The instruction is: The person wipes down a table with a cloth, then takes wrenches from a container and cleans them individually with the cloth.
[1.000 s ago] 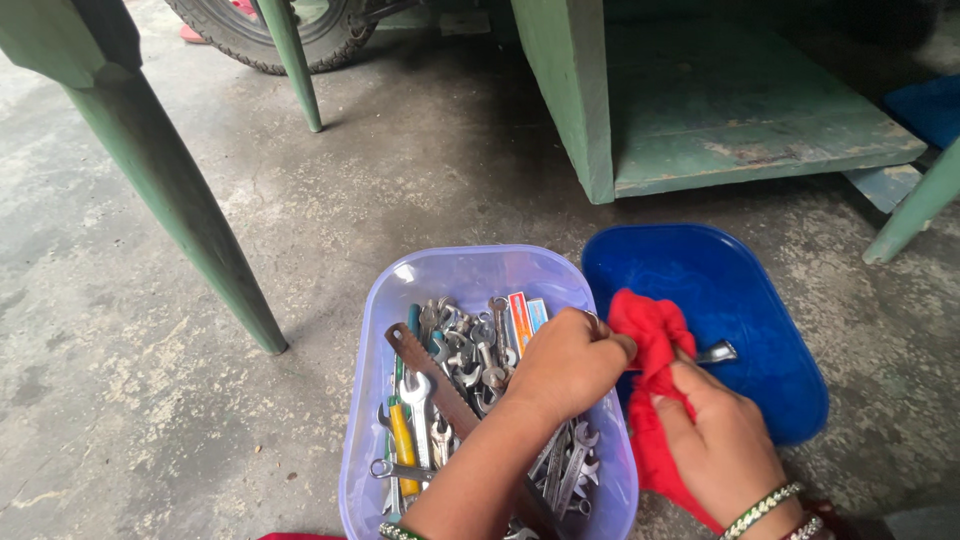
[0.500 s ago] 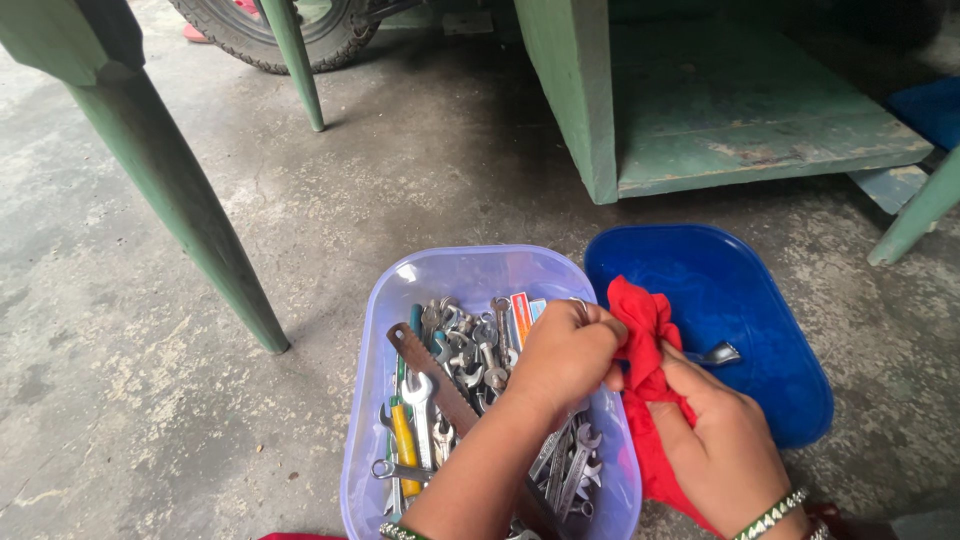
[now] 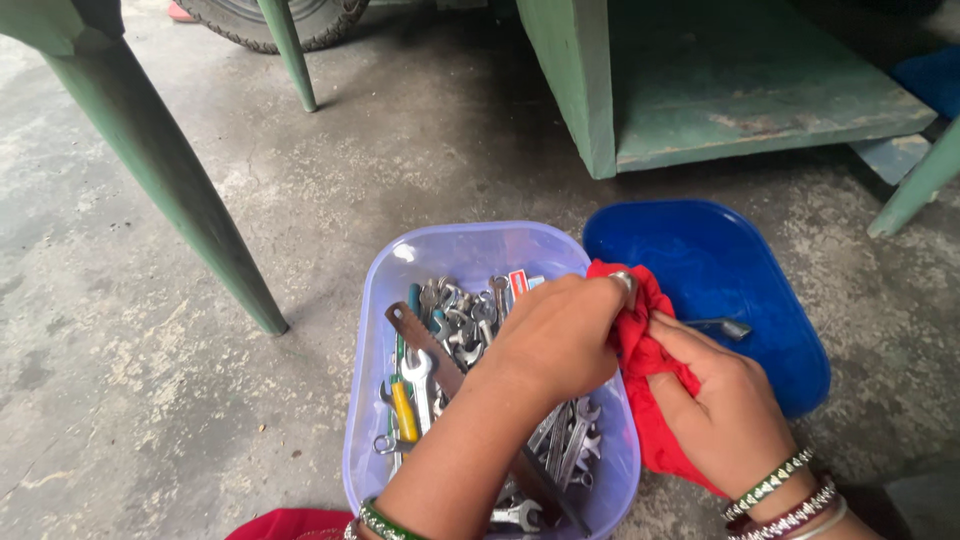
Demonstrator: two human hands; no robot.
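Gripping a metal wrench (image 3: 725,327) through a red rag (image 3: 640,350), my two hands are closed on it together: my left hand (image 3: 555,335) pinches the end nearest the lilac tub, its tip showing at my fingers, and my right hand (image 3: 725,415) clamps the cloth round the shaft (bangles sit at that wrist). The wrench's far end pokes out over the blue tray (image 3: 740,275). Below my left forearm the lilac tub (image 3: 455,250) holds spanners, a rusty saw blade (image 3: 420,340) and a yellow-handled tool (image 3: 404,411). Both containers rest on the concrete floor (image 3: 150,400). Farther off stand a green leg (image 3: 165,190) and a green cabinet (image 3: 700,90).
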